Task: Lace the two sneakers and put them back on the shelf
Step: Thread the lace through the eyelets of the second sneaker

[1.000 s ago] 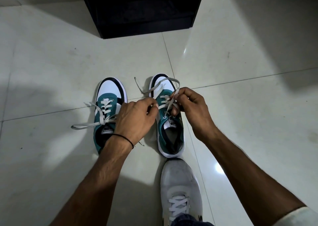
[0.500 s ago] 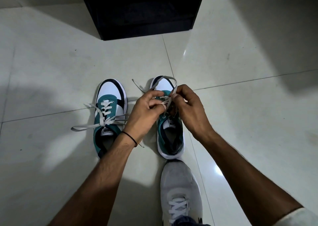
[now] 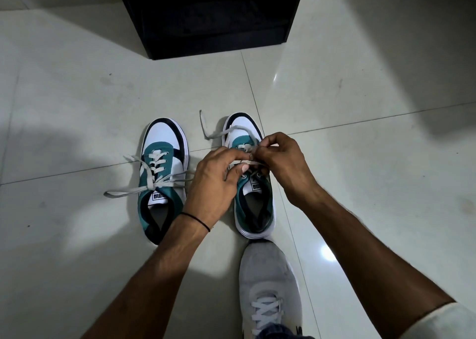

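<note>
The fingers [image 3: 242, 168] of the left hand [image 3: 213, 181] are pinching together on the grey lace [image 3: 244, 162] of the right-side sneaker [image 3: 253, 197], thumb pressing the flat strand against the fingertips, while the fingers [image 3: 260, 151] of the right hand [image 3: 283, 163] are clamping the same lace just beside them, so the two hands are nearly touching above the eyelets. One loose end of that lace is arching over the white toe and trailing onto the floor [image 3: 77, 106] to the shoe's left. This sneaker, teal and white with a dark toe band, is sitting upright on the pale tiles, toe pointing away from the person. The left-side sneaker [image 3: 162, 178] of the pair is standing near it, parallel and not touching it, with its lace [image 3: 154, 173] crossing through the eyelets and its free ends spreading out to either side, one lying across the tile to the left, the other running under the left hand. A thin black band [image 3: 195, 218] is circling the left wrist. The person's own grey shoe [image 3: 268, 282] is resting just behind the heel of the sneaker in hand. Farther off, the black shelf [image 3: 206, 16] is standing on the floor, well apart from both sneakers, its interior too dark to read.
</note>
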